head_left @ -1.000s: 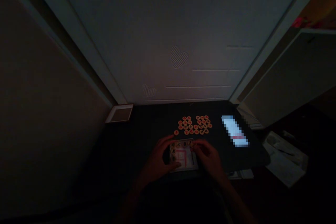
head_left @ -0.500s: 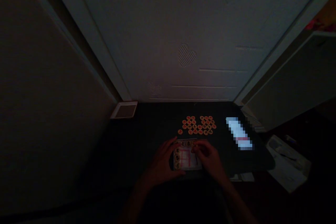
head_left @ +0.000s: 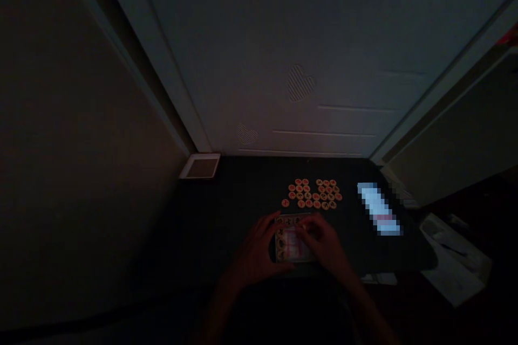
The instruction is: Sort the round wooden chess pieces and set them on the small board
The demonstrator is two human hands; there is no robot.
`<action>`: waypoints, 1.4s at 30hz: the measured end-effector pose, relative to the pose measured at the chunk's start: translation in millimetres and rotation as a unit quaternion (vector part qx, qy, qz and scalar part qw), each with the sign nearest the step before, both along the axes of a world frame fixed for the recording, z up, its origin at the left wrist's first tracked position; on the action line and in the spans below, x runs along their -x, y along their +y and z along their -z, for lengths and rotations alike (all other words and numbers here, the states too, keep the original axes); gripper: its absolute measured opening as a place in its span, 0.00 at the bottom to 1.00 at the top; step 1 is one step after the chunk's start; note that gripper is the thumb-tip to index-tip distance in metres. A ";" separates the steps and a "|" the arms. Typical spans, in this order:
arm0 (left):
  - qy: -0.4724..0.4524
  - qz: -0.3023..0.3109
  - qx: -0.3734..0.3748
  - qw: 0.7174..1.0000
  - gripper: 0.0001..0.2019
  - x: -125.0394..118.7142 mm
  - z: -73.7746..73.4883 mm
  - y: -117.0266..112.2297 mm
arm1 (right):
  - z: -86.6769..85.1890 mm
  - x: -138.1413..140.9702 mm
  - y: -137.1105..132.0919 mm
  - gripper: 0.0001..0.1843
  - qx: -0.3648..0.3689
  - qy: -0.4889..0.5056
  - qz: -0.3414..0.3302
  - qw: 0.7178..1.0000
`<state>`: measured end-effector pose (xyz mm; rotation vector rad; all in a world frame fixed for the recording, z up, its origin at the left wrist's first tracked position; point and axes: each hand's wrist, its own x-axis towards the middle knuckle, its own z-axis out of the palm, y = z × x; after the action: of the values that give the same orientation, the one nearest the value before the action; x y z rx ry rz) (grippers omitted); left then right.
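Note:
The scene is very dark. A small pale board with a red grid [head_left: 292,243] lies on a black table [head_left: 226,210], with several round discs on its left and far edges. My left hand [head_left: 259,250] rests at the board's left side, fingers curled against its edge. My right hand [head_left: 324,242] reaches over the board's right half, fingers pinched together above it; whether they hold a disc is hidden. Beyond the board lies a cluster of several orange round discs [head_left: 313,194], with one disc [head_left: 285,203] apart at the left.
A lit, pixelated phone screen [head_left: 379,209] lies on the table's right. A shallow white box [head_left: 200,166] sits at the far left corner. A pale door with heart shapes [head_left: 300,83] stands behind. Papers [head_left: 455,259] lie low at the right.
The view has shifted, so everything sits further right in frame. My right hand has moved inward over the board's right half. My left hand stays at the board's left edge.

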<state>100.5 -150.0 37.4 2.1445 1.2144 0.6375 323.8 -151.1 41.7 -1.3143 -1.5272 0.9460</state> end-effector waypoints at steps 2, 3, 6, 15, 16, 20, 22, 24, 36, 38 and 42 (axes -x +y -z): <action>0.000 0.001 -0.002 1.000 0.46 0.0 1.0 -0.2 | -4.8 -0.9 0.6 0.08 -0.015 -0.028 -0.011 0.999; -0.001 0.000 -0.002 1.000 0.46 0.0 1.4 -0.2 | -7.1 -1.1 0.6 0.08 -0.022 -0.037 -0.017 0.999; 0.002 -0.001 0.003 1.000 0.46 0.2 1.6 0.1 | -11.6 -0.8 0.1 0.08 -0.045 -0.060 -0.035 0.997; -0.001 -0.003 0.009 1.000 0.42 -0.3 -4.4 -0.1 | -7.1 9.8 -1.7 0.10 -0.067 -0.179 -0.057 0.980; 0.000 -0.003 0.009 1.000 0.42 -0.2 -3.9 -0.1 | -5.3 11.2 -1.6 0.10 -0.066 -0.190 -0.056 0.978; 0.000 -0.002 0.007 1.000 0.42 0.3 -0.8 -0.1 | 2.8 14.7 -0.1 0.08 -0.056 -0.225 -0.051 0.971; 0.000 0.000 0.004 1.000 0.42 0.4 -0.1 -0.1 | 5.8 15.4 0.7 0.08 -0.049 -0.238 -0.051 0.969; 0.004 0.002 0.001 1.000 0.41 0.3 -0.1 0.0 | 7.2 15.8 1.1 0.08 -0.047 -0.252 -0.052 0.965; 0.019 0.002 -0.001 1.000 0.40 0.5 -0.6 0.0 | 3.1 20.1 -2.0 0.06 -0.066 -0.282 -0.051 0.956; 0.017 0.002 -0.006 1.000 0.40 0.7 -0.5 -0.1 | 2.9 19.1 -2.6 0.06 -0.065 -0.289 -0.059 0.953; 0.014 0.001 -0.018 1.000 0.40 1.0 0.0 -0.4 | 3.6 14.3 -4.0 0.09 -0.073 -0.309 -0.081 0.945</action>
<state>99.5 -150.5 37.3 2.1904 1.2247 0.6364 309.6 -155.1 38.0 -1.4713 -2.1630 0.5141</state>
